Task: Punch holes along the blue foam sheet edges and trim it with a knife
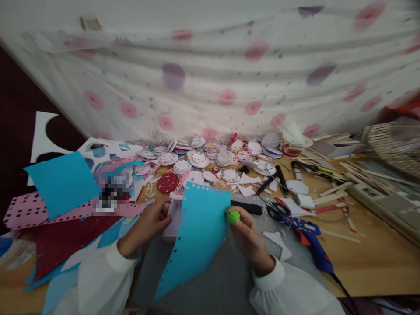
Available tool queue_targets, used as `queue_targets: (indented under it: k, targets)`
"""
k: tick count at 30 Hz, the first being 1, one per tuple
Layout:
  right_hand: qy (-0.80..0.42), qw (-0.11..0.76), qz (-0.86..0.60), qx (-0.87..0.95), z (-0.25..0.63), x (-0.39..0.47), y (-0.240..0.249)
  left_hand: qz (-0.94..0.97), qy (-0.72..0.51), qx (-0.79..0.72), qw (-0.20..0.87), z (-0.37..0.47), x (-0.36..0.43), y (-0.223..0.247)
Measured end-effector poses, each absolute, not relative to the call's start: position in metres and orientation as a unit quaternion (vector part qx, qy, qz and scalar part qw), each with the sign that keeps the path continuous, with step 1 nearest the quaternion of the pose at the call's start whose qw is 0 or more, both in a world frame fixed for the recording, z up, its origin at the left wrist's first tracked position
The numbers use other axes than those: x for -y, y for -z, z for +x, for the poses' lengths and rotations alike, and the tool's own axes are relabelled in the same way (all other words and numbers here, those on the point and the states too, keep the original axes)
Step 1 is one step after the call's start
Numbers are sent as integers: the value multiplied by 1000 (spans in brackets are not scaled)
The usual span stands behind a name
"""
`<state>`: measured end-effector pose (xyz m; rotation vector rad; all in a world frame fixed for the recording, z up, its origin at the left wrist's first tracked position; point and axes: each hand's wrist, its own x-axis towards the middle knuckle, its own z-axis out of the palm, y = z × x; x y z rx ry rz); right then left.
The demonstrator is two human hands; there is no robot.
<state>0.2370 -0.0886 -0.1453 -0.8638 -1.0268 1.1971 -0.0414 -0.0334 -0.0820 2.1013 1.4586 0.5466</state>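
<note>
White sleeves [98, 280] with gathered cuffs [271, 274]

The sheet [205, 227] is between the left hand [149, 225] and right hand [246, 234], above the mat [226, 280]. The punch [233, 217] sits in the right hand. Left of the left hand lies paper [68, 240]; right of the right, scissors [278, 211], then the glue gun [311, 243]. Beyond both hands: discs [197, 159], curtain [210, 78] behind.

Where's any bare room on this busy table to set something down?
Bare wood shows between the blue glue gun and grey-beige box; grey mat shows between the turquoise sheet and right sleeve. White discs crowd the back by the curtain; coloured sheets crowd the left.
</note>
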Motion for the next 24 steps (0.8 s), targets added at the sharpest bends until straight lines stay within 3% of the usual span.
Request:
queue_targets:
  k: [8, 17, 21, 24]
  targets:
    - [-547, 548, -433, 462, 229, 83, 158, 685, -220, -690, 85, -107, 8, 64]
    - [-532, 428, -471, 558, 213, 92, 168, 664, -217, -715, 34, -118, -30, 78]
    - [-505, 347, -473, 633, 218, 98, 155, 747, -269, -608, 11, -79, 6, 91]
    - [-499, 318, -464, 660, 222, 101, 149, 852, -238, -460, 75, -43, 37, 108]
